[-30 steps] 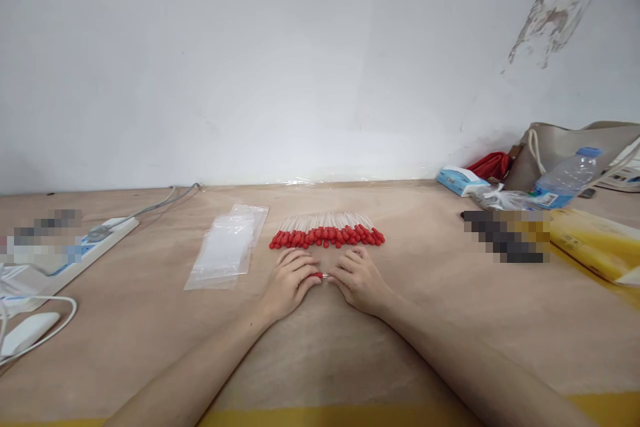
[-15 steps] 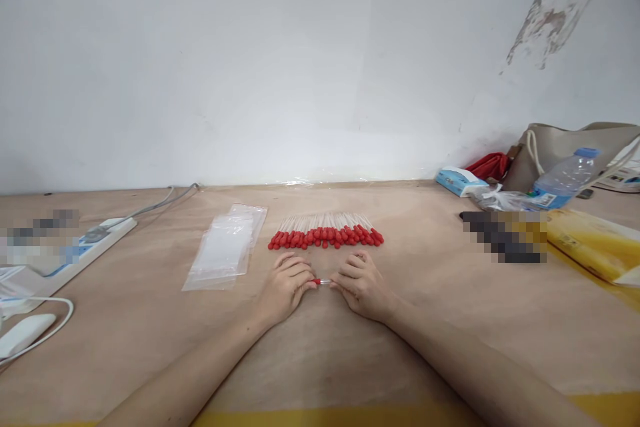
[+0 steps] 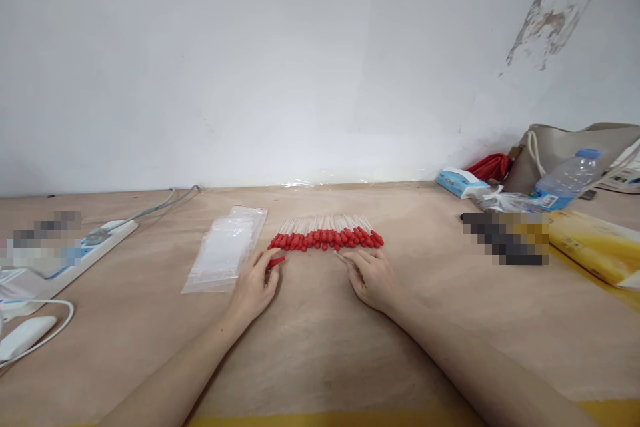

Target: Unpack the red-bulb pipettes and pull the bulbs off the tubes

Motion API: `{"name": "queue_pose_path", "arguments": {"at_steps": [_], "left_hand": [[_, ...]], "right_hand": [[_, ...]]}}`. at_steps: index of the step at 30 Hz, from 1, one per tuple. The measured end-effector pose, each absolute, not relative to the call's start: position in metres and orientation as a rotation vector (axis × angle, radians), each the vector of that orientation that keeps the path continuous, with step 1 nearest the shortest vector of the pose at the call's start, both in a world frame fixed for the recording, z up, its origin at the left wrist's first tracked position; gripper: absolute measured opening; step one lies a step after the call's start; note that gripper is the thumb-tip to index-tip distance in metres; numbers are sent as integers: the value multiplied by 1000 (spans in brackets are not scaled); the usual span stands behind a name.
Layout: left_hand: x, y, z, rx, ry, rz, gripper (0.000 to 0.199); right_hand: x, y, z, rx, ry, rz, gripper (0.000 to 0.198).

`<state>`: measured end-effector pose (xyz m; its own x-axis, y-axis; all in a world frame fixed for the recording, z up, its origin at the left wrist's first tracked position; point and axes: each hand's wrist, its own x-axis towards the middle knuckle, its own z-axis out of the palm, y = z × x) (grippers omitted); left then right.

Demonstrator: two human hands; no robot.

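My left hand (image 3: 257,282) pinches a small red cap-like piece (image 3: 277,261) between thumb and fingers. Opposite it, my right hand (image 3: 371,277) is closed on a slim pale pen-like stick (image 3: 341,256); most of that stick is hidden by the fingers. A gap of bare table separates the two hands. Just beyond them lies a row of thin whitish sticks with red ends (image 3: 325,238), the red ends toward me. Left of the row, beside my left hand, clear plastic bags (image 3: 223,247) lie flat in a stack.
A white power strip (image 3: 113,238) with cables lies at the left, a white charger (image 3: 27,335) in front of it. To the right are a yellow packet (image 3: 595,247), a plastic bottle (image 3: 570,177), a blue tissue pack (image 3: 461,182) and a grey bag (image 3: 520,160). A wall stands behind.
My hands have moved apart. The red piece and pale stick, earlier end to end between them, are now separate, the red piece in my left hand and the stick in my right.
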<state>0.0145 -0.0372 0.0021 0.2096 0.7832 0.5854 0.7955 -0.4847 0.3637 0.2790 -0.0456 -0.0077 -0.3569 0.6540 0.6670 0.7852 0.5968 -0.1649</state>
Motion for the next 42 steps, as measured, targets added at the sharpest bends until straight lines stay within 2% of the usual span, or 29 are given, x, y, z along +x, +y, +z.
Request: {"name": "queue_pose_path", "arguments": {"at_steps": [4,7,13,15,18,24,32,36,42], "left_hand": [[8,-35,2,-2454,-1733,-1115,18],[8,-34,0,-2514,-1761,-1099,14],[11,-37,2,-2532,-1758,-1102,22],[12,-38,6,-2469,-1719,-1119,27],[17,-34,15,-2410,-1619,-1112,23],[44,-14,35,-2482,-1445,-887,18],[76,0,53,-2468,-1525,-651,15],[77,3,46,-2454,-1535,-822,16],[61,-2,32,-2346,-1518,-1469,17]], "right_hand": [[278,-46,-8,-1188,-2095,-328,19],[277,-46,-10,-1248,-2099,-374,21],[271,-49,-13,-1307,-2135,-291,29],[269,-51,-12,-1330,-2154,-247,26],[268,-54,-9,-1370,-2169,-201,19],[268,-56,-3,-1373,-2167,-142,29],[271,-55,-5,-1402,-2120,-40,33],[275,-51,-7,-1343,-2038,39,34],[281,-43,-10,-1267,-1866,42,24]]}}
